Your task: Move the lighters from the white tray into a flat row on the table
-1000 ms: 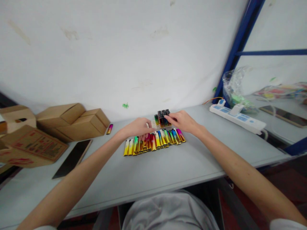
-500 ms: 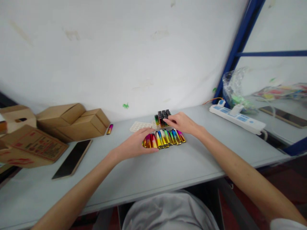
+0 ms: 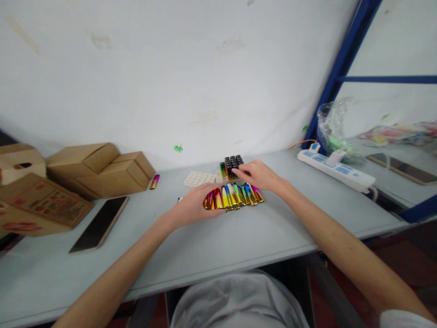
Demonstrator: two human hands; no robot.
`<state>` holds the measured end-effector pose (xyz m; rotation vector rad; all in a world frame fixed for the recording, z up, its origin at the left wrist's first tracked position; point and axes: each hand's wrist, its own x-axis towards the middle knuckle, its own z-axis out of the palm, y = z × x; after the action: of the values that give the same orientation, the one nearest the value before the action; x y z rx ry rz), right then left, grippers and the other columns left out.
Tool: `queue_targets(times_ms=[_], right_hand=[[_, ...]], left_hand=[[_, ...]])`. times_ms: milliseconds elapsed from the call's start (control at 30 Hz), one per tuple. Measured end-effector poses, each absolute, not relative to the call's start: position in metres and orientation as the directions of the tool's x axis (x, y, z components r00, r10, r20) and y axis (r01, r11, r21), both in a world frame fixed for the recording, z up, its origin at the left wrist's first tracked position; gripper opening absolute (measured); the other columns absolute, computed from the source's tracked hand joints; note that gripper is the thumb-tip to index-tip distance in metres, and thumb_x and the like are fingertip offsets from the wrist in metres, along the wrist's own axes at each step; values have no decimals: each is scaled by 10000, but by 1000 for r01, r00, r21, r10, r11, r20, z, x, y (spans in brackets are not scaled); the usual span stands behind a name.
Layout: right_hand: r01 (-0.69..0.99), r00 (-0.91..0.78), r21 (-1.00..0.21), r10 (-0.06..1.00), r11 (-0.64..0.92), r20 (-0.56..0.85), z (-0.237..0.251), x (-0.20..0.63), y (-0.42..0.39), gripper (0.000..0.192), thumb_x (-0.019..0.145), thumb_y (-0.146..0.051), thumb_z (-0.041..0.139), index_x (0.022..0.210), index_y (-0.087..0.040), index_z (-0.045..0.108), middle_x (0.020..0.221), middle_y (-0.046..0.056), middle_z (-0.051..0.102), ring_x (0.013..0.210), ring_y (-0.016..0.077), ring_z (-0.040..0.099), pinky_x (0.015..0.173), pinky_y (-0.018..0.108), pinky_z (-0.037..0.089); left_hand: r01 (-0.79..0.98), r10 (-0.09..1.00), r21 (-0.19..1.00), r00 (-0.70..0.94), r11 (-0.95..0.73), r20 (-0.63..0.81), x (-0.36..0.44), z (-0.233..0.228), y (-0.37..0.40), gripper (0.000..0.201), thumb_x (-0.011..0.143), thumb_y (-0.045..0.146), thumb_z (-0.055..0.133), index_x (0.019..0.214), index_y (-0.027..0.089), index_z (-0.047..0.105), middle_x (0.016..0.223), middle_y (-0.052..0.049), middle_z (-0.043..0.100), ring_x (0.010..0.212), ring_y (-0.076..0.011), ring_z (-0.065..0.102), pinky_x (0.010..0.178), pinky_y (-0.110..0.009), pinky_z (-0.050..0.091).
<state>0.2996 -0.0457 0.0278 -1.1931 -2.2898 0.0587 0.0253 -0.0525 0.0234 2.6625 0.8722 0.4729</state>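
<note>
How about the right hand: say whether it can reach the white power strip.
Probably yes: nothing visible stands between the right hand and the white power strip, both above the same table.

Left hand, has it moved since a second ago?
Yes, the left hand has moved lower in the view, farther from the green wall mark.

Soft, even light brightens the wall [image 3: 211, 91] and table [image 3: 273, 241], while the floor [image 3: 392, 273] below is dark. Small glints show on the shiny tubes [image 3: 232, 198]. Fine detail is smeared, the printing on the box [image 3: 51, 205] unreadable, and the wide view stretches the sides.
</note>
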Motion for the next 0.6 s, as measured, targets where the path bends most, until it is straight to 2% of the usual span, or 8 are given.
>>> queue_targets(times_ms=[133,333,600], right_hand=[[741,-461,-272,760,614,459,28,298,-47,468,1078,-388,435,688,-164,566,581,-18,488,532,100,355,598,297,206],[746,-459,-271,765,608,452,27,299,-46,474,1081,-400,427,696,-166,574,595,-9,515,545,105,378,606,301,210],[740,-462,-269,756,617,463,30,300,-47,482,1081,-398,428,678,-167,556,582,-19,497,530,99,344,601,301,205]], left_hand=[[490,586,382,786,-784,195,25,25,-48,676,833,511,760,1417,232,564,1288,-106,691,1156,-305,654,1037,-430,490],[455,540,374,825,-808,164,28,27,-44,842,781,491,820,1506,233,476,1434,-125,604,1308,-313,569,1141,-444,418],[484,552,354,825,-800,119,32,32,-40,710,777,466,823,1411,251,585,1344,-105,677,1225,-312,626,1085,-437,448]])
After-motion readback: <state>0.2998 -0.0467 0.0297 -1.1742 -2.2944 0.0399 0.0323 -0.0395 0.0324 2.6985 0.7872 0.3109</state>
